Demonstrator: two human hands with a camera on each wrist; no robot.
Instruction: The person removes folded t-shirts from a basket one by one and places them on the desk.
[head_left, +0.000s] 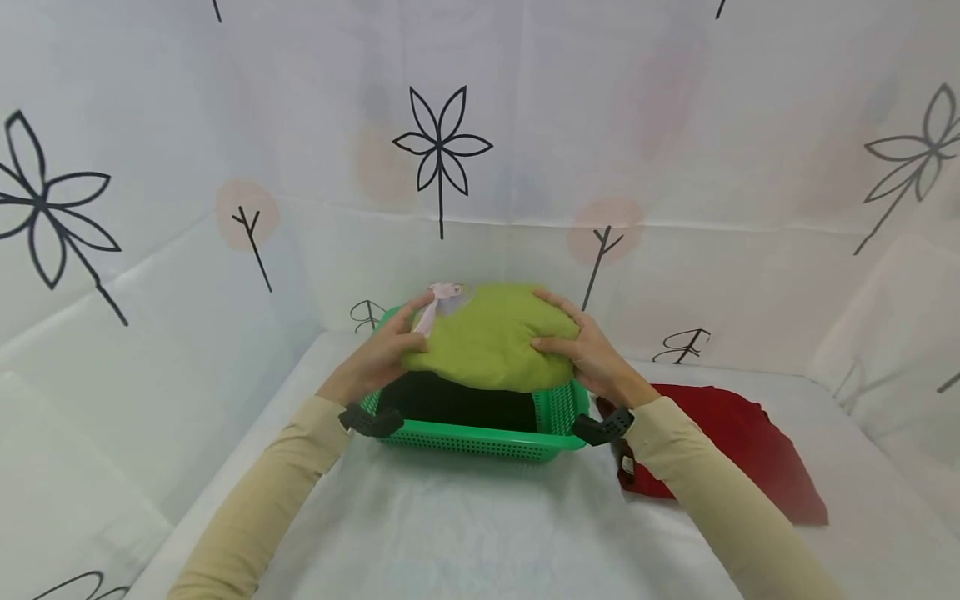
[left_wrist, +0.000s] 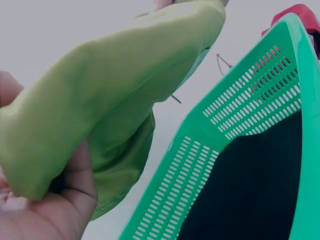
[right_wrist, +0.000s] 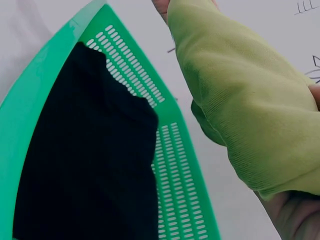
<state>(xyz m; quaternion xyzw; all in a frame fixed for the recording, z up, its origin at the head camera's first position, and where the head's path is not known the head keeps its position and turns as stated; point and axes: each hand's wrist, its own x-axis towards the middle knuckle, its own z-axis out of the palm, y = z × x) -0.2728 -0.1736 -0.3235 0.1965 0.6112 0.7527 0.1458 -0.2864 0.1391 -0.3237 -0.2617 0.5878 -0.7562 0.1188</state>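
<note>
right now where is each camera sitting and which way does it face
Head: worn on the head, looking forward and down at the folded lime-green cloth over the green perforated plastic basket; left hand, right hand, both beige sleeves and a dark red cloth show.
Left wrist: beside the left hand, facing across the basket; palm and thumb show.
Right wrist: beside the right hand, facing down into the basket; palm edge shows.
Shared: both wrist views show the black cloth in the basket.
</note>
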